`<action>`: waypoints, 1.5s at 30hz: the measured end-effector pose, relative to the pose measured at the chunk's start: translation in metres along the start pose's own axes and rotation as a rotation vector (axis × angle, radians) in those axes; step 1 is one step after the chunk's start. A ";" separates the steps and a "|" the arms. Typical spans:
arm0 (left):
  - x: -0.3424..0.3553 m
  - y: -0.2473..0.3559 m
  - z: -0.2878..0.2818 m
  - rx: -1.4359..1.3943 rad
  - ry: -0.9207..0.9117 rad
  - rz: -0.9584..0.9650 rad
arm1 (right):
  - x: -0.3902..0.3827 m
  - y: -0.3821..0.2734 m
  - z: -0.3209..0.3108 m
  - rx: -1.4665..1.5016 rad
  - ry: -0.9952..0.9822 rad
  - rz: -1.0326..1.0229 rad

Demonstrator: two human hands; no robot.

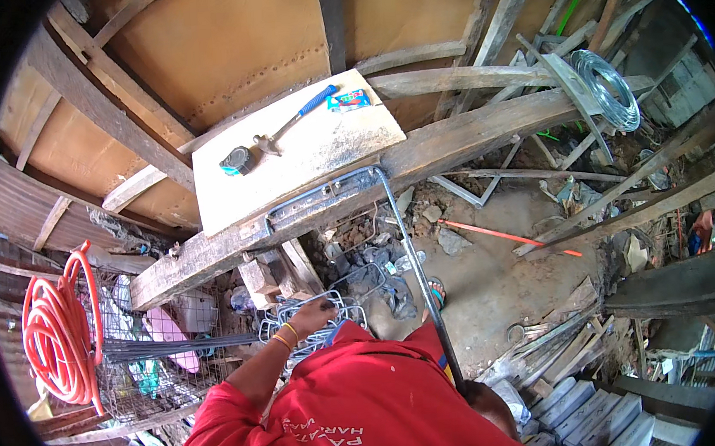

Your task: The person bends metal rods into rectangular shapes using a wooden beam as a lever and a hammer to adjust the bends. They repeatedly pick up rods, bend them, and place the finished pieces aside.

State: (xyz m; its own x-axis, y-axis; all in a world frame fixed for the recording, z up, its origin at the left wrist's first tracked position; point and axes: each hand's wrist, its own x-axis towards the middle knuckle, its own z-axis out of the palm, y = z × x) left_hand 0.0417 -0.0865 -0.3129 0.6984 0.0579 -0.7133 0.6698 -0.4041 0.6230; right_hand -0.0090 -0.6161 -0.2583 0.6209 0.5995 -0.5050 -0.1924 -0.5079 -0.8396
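Standing at the thick wooden beam [483, 128], I have my left hand [313, 316] over a pile of bent metal loops [301, 344], its fingers curled; whether they pinch one I cannot tell. My right hand [479, 398], low beside my red shirt [362, 413], is at the near end of a long bent rod [410, 252], its grip too hidden to tell. That rod runs up and away from me, then turns left along the beam, below the pale board [304, 177] bearing a hammer [294, 123].
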 end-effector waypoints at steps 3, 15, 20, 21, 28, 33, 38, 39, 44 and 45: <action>-0.002 -0.001 0.004 0.069 0.001 0.022 | 0.032 -0.009 0.002 -0.306 0.082 -0.323; -0.008 0.051 -0.092 0.057 0.795 0.311 | 0.047 -0.313 -0.073 0.592 -0.161 0.049; 0.035 0.051 -0.187 -0.233 1.033 0.142 | 0.045 -0.401 -0.077 0.712 -0.128 0.121; 0.042 0.049 -0.196 -0.426 0.897 0.172 | 0.043 -0.405 -0.072 0.651 -0.112 0.118; -0.003 0.060 -0.213 -1.165 0.547 0.417 | -0.003 -0.369 -0.055 0.313 -0.024 0.065; -0.109 0.073 -0.238 -0.863 0.335 0.778 | 0.014 -0.298 -0.080 -0.491 0.391 0.070; -0.114 0.087 -0.152 -0.556 0.164 0.293 | 0.076 -0.266 -0.151 -0.557 0.550 -0.137; -0.111 0.085 -0.123 -0.615 0.205 0.441 | 0.086 -0.272 -0.171 -0.583 0.563 -0.212; -0.095 0.100 -0.014 -1.005 0.280 0.463 | 0.141 -0.328 -0.263 -0.632 0.548 -0.341; -0.092 0.110 -0.001 -1.041 0.332 0.449 | 0.153 -0.340 -0.278 -0.545 0.514 -0.401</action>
State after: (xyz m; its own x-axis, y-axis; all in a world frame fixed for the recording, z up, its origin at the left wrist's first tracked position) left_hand 0.0513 -0.1354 -0.1785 0.8522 0.3971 -0.3406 0.1230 0.4808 0.8682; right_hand 0.3625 -0.5239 0.0052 0.8574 0.5092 0.0741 0.4266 -0.6229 -0.6558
